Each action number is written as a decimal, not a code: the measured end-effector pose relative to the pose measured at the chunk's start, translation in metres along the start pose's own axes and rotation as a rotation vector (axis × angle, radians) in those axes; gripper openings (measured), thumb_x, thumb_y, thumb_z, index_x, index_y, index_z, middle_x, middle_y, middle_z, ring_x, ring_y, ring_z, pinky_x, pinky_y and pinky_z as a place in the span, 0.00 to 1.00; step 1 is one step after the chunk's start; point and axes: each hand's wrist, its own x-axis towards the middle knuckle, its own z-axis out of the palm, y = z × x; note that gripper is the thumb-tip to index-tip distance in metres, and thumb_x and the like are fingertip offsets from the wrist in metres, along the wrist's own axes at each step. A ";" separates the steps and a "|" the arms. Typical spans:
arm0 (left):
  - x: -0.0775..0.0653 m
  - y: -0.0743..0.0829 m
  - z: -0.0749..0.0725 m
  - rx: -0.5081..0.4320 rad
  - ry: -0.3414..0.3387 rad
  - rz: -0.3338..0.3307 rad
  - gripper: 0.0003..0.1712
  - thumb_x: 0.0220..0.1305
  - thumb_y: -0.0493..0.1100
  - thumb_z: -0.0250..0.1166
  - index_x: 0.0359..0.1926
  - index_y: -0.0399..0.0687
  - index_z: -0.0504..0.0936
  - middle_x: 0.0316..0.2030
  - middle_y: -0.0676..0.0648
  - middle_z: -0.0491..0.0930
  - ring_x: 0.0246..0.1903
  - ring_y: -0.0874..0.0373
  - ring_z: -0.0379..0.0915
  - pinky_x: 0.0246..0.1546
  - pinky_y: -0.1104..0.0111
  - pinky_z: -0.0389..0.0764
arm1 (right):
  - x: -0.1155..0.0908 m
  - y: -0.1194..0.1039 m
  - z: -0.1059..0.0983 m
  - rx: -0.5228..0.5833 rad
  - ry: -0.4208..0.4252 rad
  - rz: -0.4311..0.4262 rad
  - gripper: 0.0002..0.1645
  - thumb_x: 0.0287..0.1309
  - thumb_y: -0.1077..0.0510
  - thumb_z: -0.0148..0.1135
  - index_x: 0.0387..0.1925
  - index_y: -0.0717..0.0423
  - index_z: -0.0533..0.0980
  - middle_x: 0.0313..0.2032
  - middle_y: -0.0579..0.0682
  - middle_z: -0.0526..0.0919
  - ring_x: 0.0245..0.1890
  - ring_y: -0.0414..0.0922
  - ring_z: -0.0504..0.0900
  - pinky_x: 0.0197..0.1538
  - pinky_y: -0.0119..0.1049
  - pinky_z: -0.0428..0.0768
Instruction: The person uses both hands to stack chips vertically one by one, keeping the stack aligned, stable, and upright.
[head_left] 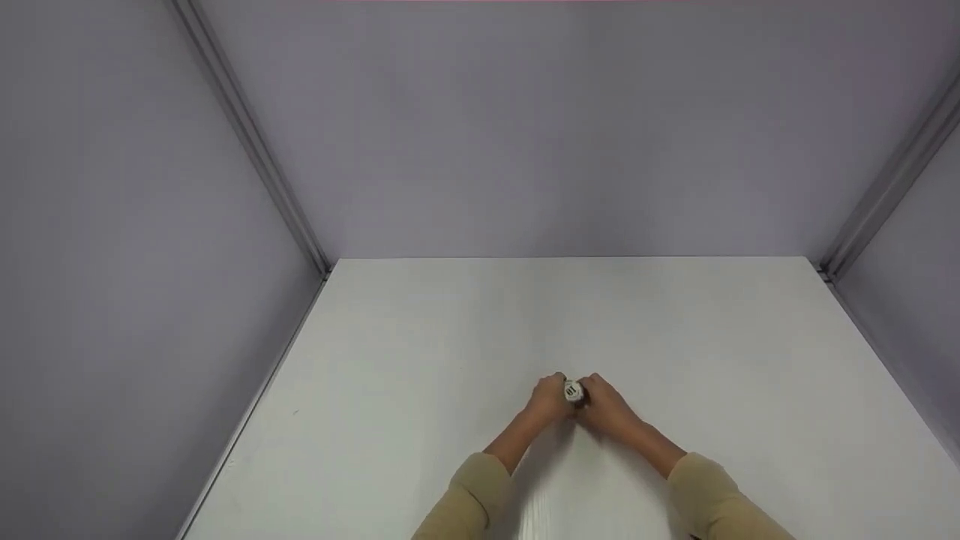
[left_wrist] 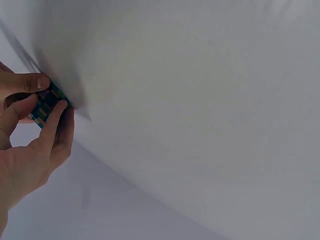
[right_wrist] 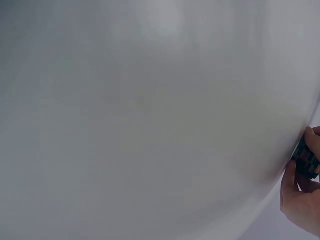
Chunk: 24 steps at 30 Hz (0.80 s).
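A small cylinder (head_left: 574,391) sits between my two hands, its round whitish end with dark marks turned up toward the head view. Its side, patterned in teal, dark and orange blocks, shows in the left wrist view as a patterned surface (left_wrist: 46,107) between fingers and thumbs. Only a dark bit of the cylinder (right_wrist: 306,159) appears at the right edge of the right wrist view. My left hand (head_left: 550,397) grips it from the left, and my right hand (head_left: 606,409) holds its right side. Fingers cover much of it. Whether it touches the table cannot be told.
Both hands are over a broad white table (head_left: 420,337). A grey back wall (head_left: 525,150) rises behind it, with a left side wall (head_left: 135,262) and a right side wall (head_left: 915,262). Metal posts (head_left: 255,142) stand in the corners.
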 end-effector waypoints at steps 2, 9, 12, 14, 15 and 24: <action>0.003 -0.002 0.000 -0.011 0.002 0.000 0.15 0.52 0.35 0.67 0.40 0.35 0.75 0.30 0.46 0.76 0.33 0.56 0.74 0.35 0.67 0.76 | 0.005 0.001 0.000 -0.002 0.010 -0.026 0.18 0.46 0.61 0.69 0.40 0.64 0.75 0.32 0.46 0.72 0.34 0.42 0.73 0.43 0.41 0.74; 0.013 -0.012 0.000 -0.062 0.049 0.012 0.10 0.56 0.33 0.63 0.40 0.36 0.75 0.31 0.47 0.77 0.35 0.56 0.75 0.39 0.67 0.75 | 0.022 0.004 0.003 -0.014 0.026 -0.072 0.18 0.44 0.64 0.70 0.38 0.66 0.75 0.31 0.48 0.72 0.33 0.43 0.72 0.40 0.42 0.74; 0.016 -0.014 -0.001 -0.074 0.072 0.017 0.08 0.58 0.34 0.62 0.39 0.36 0.76 0.31 0.47 0.77 0.35 0.56 0.75 0.39 0.67 0.75 | 0.027 0.004 0.003 -0.010 0.028 -0.065 0.18 0.43 0.64 0.70 0.38 0.66 0.75 0.31 0.49 0.72 0.33 0.44 0.72 0.41 0.42 0.74; 0.017 -0.015 -0.001 -0.076 0.077 0.011 0.09 0.57 0.34 0.62 0.40 0.36 0.76 0.31 0.47 0.77 0.36 0.56 0.75 0.40 0.67 0.75 | 0.029 0.003 0.003 -0.004 0.033 -0.056 0.19 0.42 0.64 0.70 0.38 0.67 0.75 0.31 0.50 0.72 0.33 0.45 0.73 0.41 0.43 0.74; 0.018 -0.015 -0.001 -0.074 0.077 0.008 0.09 0.56 0.33 0.63 0.40 0.37 0.76 0.32 0.47 0.78 0.36 0.56 0.75 0.40 0.67 0.75 | 0.030 0.003 0.004 -0.002 0.036 -0.053 0.19 0.42 0.64 0.70 0.38 0.67 0.75 0.31 0.50 0.72 0.33 0.45 0.73 0.42 0.43 0.74; 0.020 -0.016 -0.002 -0.061 0.081 -0.029 0.16 0.53 0.27 0.63 0.44 0.34 0.74 0.37 0.43 0.77 0.42 0.52 0.74 0.45 0.65 0.74 | 0.029 0.005 0.004 0.045 0.057 -0.012 0.19 0.42 0.66 0.70 0.39 0.67 0.76 0.33 0.52 0.72 0.35 0.47 0.73 0.43 0.44 0.73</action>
